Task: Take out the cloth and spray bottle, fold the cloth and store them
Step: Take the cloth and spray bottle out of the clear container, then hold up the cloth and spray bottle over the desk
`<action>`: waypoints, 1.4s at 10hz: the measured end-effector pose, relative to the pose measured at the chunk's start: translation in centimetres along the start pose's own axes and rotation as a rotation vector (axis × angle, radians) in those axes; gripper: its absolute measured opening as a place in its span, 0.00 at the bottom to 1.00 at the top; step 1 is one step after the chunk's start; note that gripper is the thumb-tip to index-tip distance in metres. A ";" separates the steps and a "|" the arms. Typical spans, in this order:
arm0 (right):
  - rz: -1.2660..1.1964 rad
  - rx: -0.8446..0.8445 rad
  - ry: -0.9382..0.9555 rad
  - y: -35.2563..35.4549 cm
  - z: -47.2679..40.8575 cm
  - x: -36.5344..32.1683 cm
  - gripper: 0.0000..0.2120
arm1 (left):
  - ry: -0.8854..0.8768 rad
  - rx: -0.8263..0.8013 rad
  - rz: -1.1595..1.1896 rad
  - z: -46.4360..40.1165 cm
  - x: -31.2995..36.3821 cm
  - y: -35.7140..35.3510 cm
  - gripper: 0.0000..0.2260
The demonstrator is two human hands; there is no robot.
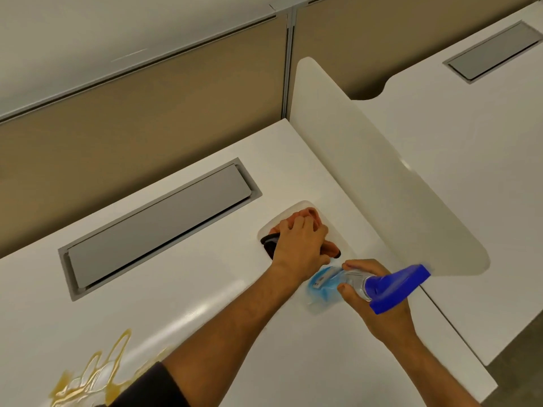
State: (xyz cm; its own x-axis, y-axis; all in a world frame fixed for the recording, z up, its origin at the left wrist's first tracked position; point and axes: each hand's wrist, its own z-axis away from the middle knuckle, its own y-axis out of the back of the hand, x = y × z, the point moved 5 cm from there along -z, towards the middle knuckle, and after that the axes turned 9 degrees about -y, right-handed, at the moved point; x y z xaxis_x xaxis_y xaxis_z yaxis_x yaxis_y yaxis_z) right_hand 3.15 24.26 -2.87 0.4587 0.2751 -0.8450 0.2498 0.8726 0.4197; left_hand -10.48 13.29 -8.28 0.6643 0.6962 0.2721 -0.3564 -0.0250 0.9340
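Note:
An orange cloth (311, 215) lies bunched in a rounded opening (296, 208) in the white desk top, beside the divider. My left hand (299, 245) presses down on the cloth with its fingers curled into it. My right hand (382, 301) grips a clear spray bottle (326, 284) of blue liquid by the neck, just below its blue trigger head (396, 286). The bottle is tilted, its base toward the opening, close to my left wrist. Something dark shows in the opening under my left hand.
A grey cable-tray lid (152, 227) is set into the desk (176, 304) to the left. A white divider panel (367, 160) stands right of the opening. A yellowish liquid spill (97, 374) spreads at the near left edge. A second desk (470, 142) lies beyond the divider.

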 end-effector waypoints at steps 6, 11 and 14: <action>-0.540 0.157 0.033 3.5 2.3 -4.1 0.34 | 0.039 0.238 0.257 7.9 0.2 14.2 0.07; -0.387 -0.084 0.411 0.7 19.1 -17.9 0.14 | 0.033 0.290 -0.026 29.6 -1.8 30.0 0.16; -0.302 -0.375 0.419 -11.3 28.1 -21.2 0.07 | 0.175 0.320 0.108 43.8 -5.3 32.5 0.18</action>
State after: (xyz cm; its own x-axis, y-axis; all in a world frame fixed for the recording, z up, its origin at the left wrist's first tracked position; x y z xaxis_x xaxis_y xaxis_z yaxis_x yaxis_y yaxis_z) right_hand 14.60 -2.78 19.64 0.0237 0.0631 -0.9977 -0.0348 0.9975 0.0623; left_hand 3.21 -22.66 30.83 0.5019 0.7888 0.3549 -0.1764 -0.3084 0.9348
